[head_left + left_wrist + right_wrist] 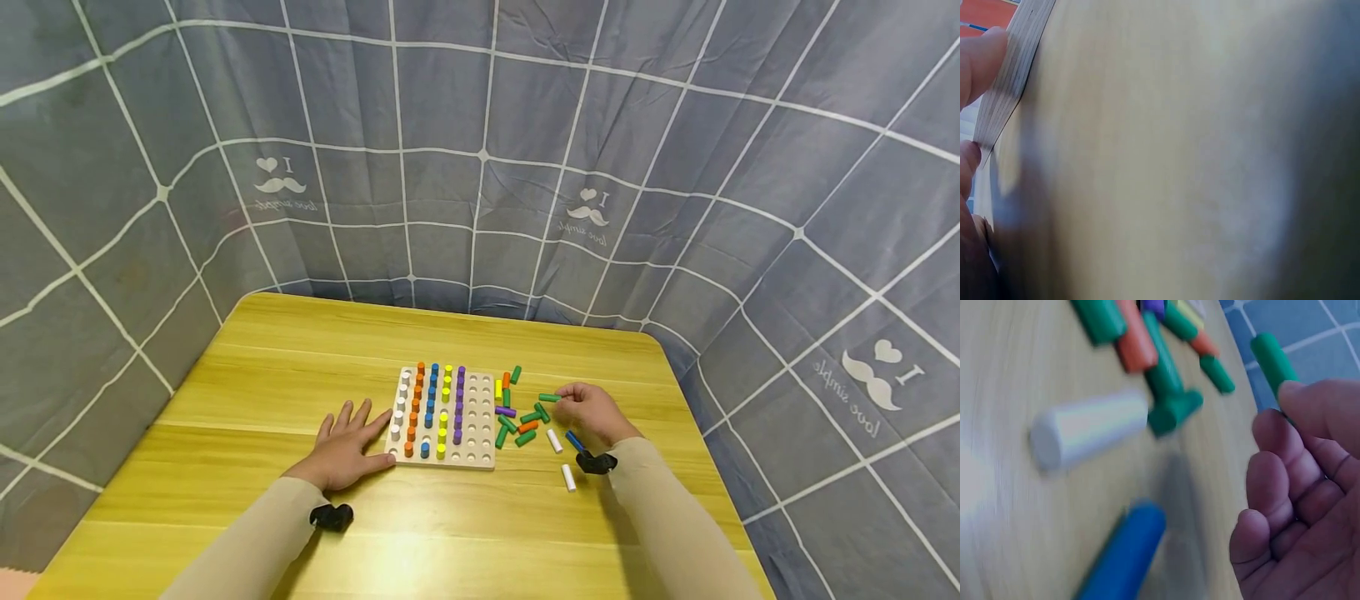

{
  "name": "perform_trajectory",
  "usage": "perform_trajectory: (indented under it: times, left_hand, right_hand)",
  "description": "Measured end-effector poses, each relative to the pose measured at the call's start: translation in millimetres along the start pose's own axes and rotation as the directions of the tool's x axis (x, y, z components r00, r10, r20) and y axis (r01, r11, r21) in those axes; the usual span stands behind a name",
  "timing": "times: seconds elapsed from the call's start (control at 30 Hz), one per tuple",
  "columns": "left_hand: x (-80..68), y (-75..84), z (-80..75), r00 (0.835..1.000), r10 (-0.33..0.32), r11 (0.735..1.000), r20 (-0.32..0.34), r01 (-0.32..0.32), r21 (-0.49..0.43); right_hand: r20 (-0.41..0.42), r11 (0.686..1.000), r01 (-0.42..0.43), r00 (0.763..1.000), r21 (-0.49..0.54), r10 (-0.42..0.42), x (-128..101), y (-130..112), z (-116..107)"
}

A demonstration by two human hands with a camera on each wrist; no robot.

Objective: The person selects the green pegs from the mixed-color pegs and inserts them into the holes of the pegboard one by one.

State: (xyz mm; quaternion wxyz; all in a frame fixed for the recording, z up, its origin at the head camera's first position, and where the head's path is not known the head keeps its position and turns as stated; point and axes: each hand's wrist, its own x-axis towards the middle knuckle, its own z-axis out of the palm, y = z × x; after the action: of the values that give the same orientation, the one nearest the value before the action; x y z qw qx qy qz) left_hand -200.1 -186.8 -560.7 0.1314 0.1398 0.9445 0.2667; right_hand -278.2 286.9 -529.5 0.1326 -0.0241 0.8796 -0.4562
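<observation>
The right hand (591, 412) pinches a green peg (549, 397) by one end, best lowered upright while the outspread left hand (341, 448), as far as blur shows, steadies the pegboard (478, 450).

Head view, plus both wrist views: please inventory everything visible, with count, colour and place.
table: one, yellow wood, under everything
curtain: number unclear, grey-blue with white lines and print, around the table
pegboard: one, pale wood, on the table
standing pegs: orange seven; blue, yellow, purple six each; white at least five; in the pegboard
loose pegs: green seven, orange two, white two, blue, purple, yellow one each; right of the pegboard
held peg: one, green, in the right hand
hands: two; left hand at the pegboard's left edge
sleeves: two, beige, on the arms
wrist straps: two, black, at the wrists
</observation>
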Motion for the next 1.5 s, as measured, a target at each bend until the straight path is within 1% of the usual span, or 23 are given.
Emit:
perform_trajectory:
  times: [0.17, 0.27, 0.33, 0.5, 0.6, 0.73, 0.83, 0.97, 1.1, 1.4, 1.5]
  left_hand:
    - [-0.9, 1.3, -1.9, 1.0, 0.002, 1.0, -0.003, -0.002, -0.007]
    - [-0.8, 1.5, -2.2, 1.0, 0.003, 1.0, -0.003, -0.003, -0.005]
    - [-0.5, 0.7, -1.6, 1.0, 0.002, 1.0, -0.002, -0.002, -0.001]
    - [0.1, -1.1, 0.2, 1.0, 0.001, 1.0, -0.002, -0.001, -0.009]
    - [0.3, -1.7, 0.7, 1.0, -0.001, 1.0, 0.0, 0.001, -0.011]
    - [1.2, -2.4, 1.3, 1.0, 0.0, 1.0, 0.0, 0.0, -0.013]
    - [1.9, -2.4, 1.5, 1.0, 0.001, 1.0, -0.002, -0.001, -0.013]
    - [2.1, -1.9, 1.1, 1.0, -0.002, 1.0, -0.004, 0.002, -0.014]
    - [1.8, -1.9, 1.5, 1.0, -0.007, 1.0, 0.0, 0.007, -0.016]
    - [2.5, -3.7, 2.0, 1.0, -0.009, 1.0, -0.004, 0.009, -0.009]
    - [2.7, -3.9, 2.1, 1.0, -0.005, 1.0, -0.007, 0.005, -0.005]
  right_hand:
    - [-0.055, 0.998, 0.058, 0.997, 0.017, -0.057, 5.5, -17.6, 15.7]
    - [-0.086, 0.995, 0.069, 0.994, 0.07, -0.063, 9.9, -27.5, 25.7]
    - [-0.097, 0.994, 0.072, 0.993, 0.088, -0.063, 12.5, -33.9, 31.9]
    - [-0.122, 0.993, 0.084, 0.99, 0.078, -0.074, 21.4, -45.4, 46.4]
    - [-0.133, 0.991, 0.085, 0.989, 0.106, -0.071, 29.0, -50.0, 56.3]
    - [-0.141, 0.99, 0.083, 0.988, 0.11, -0.067, 37.7, -56.4, 68.4]
    - [-0.139, 0.992, 0.09, 0.987, 0.084, -0.078, 42.7, -62.5, 75.7]
    - [-0.111, 0.995, 0.095, 0.99, 0.032, -0.091, 49.1, -69.2, 84.6]
    - [-0.092, 0.997, 0.075, 0.993, -0.004, -0.075, 54.3, -74.0, 92.1]
    - [-0.09, 0.993, 0.058, 0.994, -0.1, -0.068, 61.1, -81.3, 101.9]
    - [-0.086, 0.988, 0.068, 0.993, -0.135, -0.08, 63.6, -81.4, 103.8]
